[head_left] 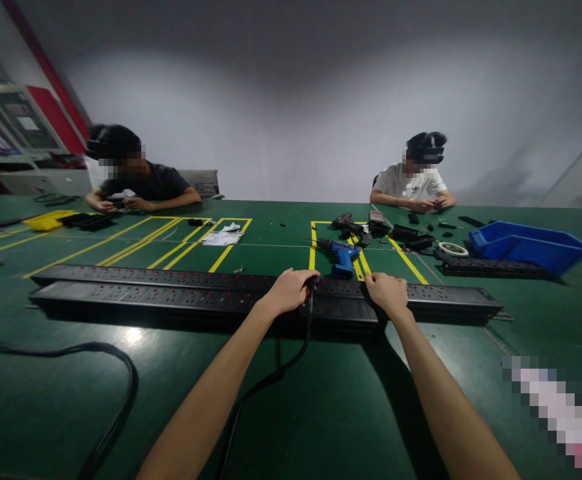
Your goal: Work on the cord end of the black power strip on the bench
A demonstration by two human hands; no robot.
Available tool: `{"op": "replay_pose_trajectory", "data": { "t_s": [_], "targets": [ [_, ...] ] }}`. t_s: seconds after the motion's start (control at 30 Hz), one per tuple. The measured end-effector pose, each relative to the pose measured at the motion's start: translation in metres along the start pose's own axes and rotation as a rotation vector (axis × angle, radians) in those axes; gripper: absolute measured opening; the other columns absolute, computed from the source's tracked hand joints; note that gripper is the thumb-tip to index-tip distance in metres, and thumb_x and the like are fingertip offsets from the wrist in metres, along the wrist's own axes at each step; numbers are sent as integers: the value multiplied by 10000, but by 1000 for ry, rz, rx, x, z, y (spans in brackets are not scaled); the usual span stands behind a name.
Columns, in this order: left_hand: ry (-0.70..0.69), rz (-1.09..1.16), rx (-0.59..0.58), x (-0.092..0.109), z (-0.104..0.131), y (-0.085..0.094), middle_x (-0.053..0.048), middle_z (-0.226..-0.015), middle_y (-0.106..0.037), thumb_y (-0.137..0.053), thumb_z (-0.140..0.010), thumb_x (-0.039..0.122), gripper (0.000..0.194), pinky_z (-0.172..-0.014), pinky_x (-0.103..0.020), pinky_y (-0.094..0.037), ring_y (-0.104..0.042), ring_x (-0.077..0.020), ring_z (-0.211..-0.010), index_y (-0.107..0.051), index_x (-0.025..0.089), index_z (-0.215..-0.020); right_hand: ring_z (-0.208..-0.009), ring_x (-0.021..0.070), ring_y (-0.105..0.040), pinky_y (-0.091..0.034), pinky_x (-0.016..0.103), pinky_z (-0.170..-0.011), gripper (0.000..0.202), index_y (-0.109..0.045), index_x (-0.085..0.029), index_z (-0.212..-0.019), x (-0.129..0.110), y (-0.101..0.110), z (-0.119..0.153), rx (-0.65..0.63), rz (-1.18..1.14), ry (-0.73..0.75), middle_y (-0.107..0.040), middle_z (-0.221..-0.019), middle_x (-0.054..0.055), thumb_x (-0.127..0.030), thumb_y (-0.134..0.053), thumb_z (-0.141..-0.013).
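Two long black power strips, a front one (pixel 171 300) and a rear one (pixel 445 298), lie side by side across the green table. In my left hand (pixel 288 291) is a black plug (pixel 312 281), held at the strips' sockets. Its black cable (pixel 309 327) hangs down and runs toward me over the table. My right hand (pixel 388 293) is closed on the rear power strip near the front strip's right end; its fingertips are partly hidden. Whether the plug's pins sit inside a socket cannot be seen.
Beyond the strips lie a blue cordless drill (pixel 341 257), white papers (pixel 223 237) and a tape roll (pixel 453 249). A blue bin (pixel 531 243) stands at right, a yellow tray (pixel 48 220) at far left. Cable (pixel 131 373) curves at front left. Two people sit opposite.
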State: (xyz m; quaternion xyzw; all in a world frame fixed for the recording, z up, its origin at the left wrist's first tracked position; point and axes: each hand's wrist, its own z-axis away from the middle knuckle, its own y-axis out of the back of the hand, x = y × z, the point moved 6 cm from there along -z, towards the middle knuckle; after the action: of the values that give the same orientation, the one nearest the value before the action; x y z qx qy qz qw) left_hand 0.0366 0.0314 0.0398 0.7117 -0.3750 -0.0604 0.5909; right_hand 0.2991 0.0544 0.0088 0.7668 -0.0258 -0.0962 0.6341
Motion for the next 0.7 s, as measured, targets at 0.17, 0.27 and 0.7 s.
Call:
{"op": "replay_pose_trajectory", "data": {
  "t_s": [0.17,0.27,0.7],
  "targets": [
    [23,143,44,-10,1,-4,-11,-1266,-675,-564,-812,110,491,-1039,-356,-479,-633,-216,-1163,-618,289,-1266,-989,295,-639,-325,436,-919,474,-740,-171,-937,1,0,-1,-17,-13,-8,-724,-974,168,-393,-322,-952],
    [38,218,71,-14,3,-5,-21,-1209,-699,-593,-798,114,509,-996,-359,-500,-658,-219,-1116,-574,292,-1274,-979,282,-637,-346,399,-890,407,-727,-190,-959,-1,8,-1,-14,-78,-18,-724,-988,140,-388,-372,-938],
    [6,300,93,-21,10,-5,-104,-1268,-663,-580,-828,163,946,-990,-401,-484,-633,-249,-1160,12,211,-1565,-975,261,-651,-443,289,-749,422,-712,-184,-1063,-153,57,5,-169,-263,250,-710,-1100,135,-366,-354,-935]
  ]
}}
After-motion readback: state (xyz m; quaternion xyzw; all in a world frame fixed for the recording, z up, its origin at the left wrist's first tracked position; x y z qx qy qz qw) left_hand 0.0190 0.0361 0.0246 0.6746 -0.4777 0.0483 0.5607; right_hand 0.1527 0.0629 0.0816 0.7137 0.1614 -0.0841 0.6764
